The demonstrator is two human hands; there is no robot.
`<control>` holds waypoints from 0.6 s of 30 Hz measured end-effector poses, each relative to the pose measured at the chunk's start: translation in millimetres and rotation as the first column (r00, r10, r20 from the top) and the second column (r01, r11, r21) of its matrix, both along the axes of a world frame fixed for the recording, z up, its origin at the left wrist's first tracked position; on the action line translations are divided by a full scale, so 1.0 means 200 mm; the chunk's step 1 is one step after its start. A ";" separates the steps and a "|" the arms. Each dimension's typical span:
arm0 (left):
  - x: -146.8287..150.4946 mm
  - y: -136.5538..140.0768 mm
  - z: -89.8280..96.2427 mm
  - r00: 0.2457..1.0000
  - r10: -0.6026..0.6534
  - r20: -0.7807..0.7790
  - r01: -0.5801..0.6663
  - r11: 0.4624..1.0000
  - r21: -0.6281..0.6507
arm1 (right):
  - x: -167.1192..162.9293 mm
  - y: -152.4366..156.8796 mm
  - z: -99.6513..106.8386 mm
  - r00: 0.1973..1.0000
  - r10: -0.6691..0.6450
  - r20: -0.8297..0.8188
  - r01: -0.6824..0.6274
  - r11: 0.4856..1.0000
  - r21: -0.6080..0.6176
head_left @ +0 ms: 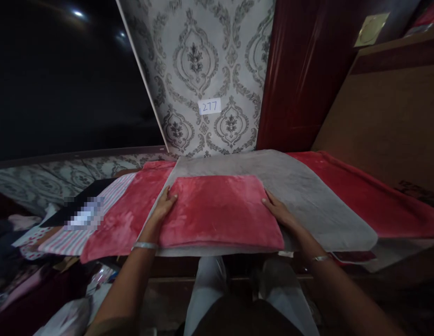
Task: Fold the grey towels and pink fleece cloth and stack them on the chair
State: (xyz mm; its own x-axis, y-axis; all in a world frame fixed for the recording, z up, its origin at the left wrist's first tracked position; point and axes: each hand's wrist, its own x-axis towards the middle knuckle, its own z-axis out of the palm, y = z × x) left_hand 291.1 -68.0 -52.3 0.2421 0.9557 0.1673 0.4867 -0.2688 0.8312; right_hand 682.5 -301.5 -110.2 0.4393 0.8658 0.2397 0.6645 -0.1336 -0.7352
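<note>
Head view: hands [164, 205] [278, 211], grip spread, flank folded red cloth [219, 212]; grey cloth [318, 212] beneath, carton [392, 112] right.

Red cloth [220, 212]: plush pile, soft sheen in patches on my feed. Grey cloth [317, 210]: short nap, matt. Striped cloth [115, 189]: flat-looking, matt. Screen [63, 93]: smooth, glossy, throwing lamp glare back at me. Wallpaper [196, 58]: printed, mostly matt. Label [209, 106]: paper, matt. Panel [297, 70]: wood by its look, high gloss. Box [388, 112]: cardboard, matt. Bangles [145, 245]: shiny metal. Trousers [207, 289]: cloth, matt. Bag [70, 319]: thin plastic, I judge from here, creased.
</note>
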 end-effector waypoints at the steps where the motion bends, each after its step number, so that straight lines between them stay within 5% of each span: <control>1: -0.06 -0.06 -0.01 0.999 -0.006 0.053 0.008 0.999 -0.036 | -0.01 -0.06 -0.01 0.996 0.015 -0.088 -0.014 1.000 0.014; 4: -0.23 -0.26 -0.07 0.989 0.006 0.151 0.011 0.994 -0.109 | -0.07 -0.24 -0.04 0.958 0.034 -0.286 -0.017 0.998 0.062; 9: -0.35 -0.53 -0.11 0.970 0.100 0.220 -0.074 0.990 -0.124 | -0.20 -0.43 0.00 0.921 0.020 -0.390 0.015 0.996 0.086; 18: -0.29 -0.57 -0.07 0.986 0.089 0.143 -0.079 0.994 -0.074 | -0.31 -0.44 0.04 0.911 -0.001 -0.413 0.050 0.993 0.107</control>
State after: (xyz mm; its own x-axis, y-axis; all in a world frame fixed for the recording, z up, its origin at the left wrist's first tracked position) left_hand 232.5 -182.4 -66.7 0.1384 0.9819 0.1294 0.3772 -0.1730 0.9098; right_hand 620.9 -389.6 -101.5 0.5413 0.8310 0.1282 0.2967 -0.0462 -0.9538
